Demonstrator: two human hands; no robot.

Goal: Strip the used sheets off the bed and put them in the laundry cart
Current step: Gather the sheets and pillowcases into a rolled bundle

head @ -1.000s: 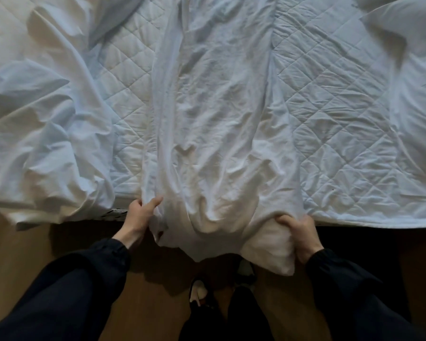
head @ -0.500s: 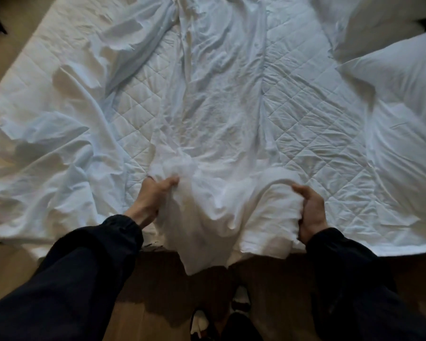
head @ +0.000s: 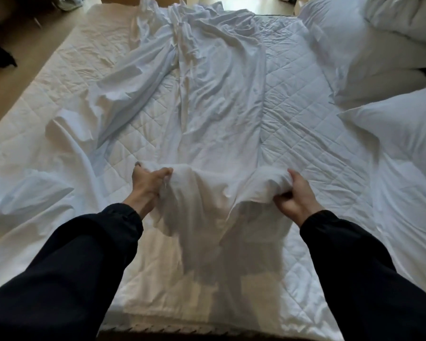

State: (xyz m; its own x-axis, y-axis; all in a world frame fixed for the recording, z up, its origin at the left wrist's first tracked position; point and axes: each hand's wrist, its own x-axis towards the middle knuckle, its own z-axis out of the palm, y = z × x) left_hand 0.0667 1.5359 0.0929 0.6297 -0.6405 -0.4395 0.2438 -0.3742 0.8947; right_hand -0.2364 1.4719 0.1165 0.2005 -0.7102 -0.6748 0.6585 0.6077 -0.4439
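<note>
Both hands clamped on a bunched white sheet (head: 217,124) over the middle of the bed.

The sheet runs as a long rumpled strip from the far edge of the bed toward the camera, its near end gathered into a fold that hangs down between the two arms. The left hand (head: 146,185) has its fingers (head: 165,172) curled into the cloth at the fold's left side; the right hand (head: 296,196) is closed tight on a wad of it at the right. Beneath lies the quilted mattress pad (head: 303,124), bare to the right of the strip. More loose white bedding (head: 35,193) is heaped at left, its edge cut off. Pillows (head: 379,70) crowd the right side, partly out of frame. Dark sleeves (head: 71,267) hide the near corners.
</note>
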